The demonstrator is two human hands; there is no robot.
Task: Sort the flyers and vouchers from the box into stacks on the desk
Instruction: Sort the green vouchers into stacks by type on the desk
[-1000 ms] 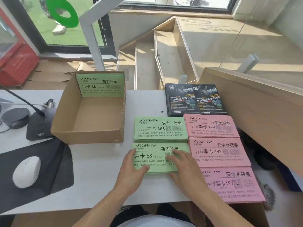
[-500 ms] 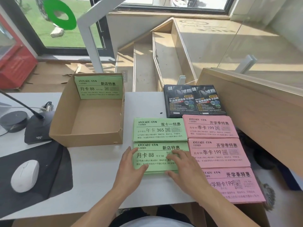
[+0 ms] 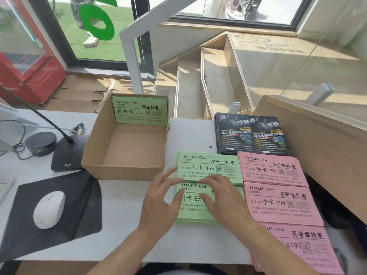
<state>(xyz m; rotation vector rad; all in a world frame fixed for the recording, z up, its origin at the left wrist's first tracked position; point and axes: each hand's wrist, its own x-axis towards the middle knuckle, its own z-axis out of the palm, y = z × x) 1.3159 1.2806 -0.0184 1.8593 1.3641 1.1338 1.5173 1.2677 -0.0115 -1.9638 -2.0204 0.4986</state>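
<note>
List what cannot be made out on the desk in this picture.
Head view only:
- Near green stack: right half of its print hidden under the right hand; left edge under the left hand.
- Nearest pink stack: cut off by the bottom edge, partly under the right forearm.
- Small print on all vouchers: too small to read.
- Vouchers in the box: count hidden; only the front sheet shows.

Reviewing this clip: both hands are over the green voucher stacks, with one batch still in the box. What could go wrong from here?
1. The left hand and right hand lie across two abutting green stacks, the 88 stack and the 365 stack; sheets could slip between them.
2. Green vouchers leaning against the cardboard box wall might be overlooked.
3. The nearest pink stack appears to overhang the desk edge and could slide off.
</note>
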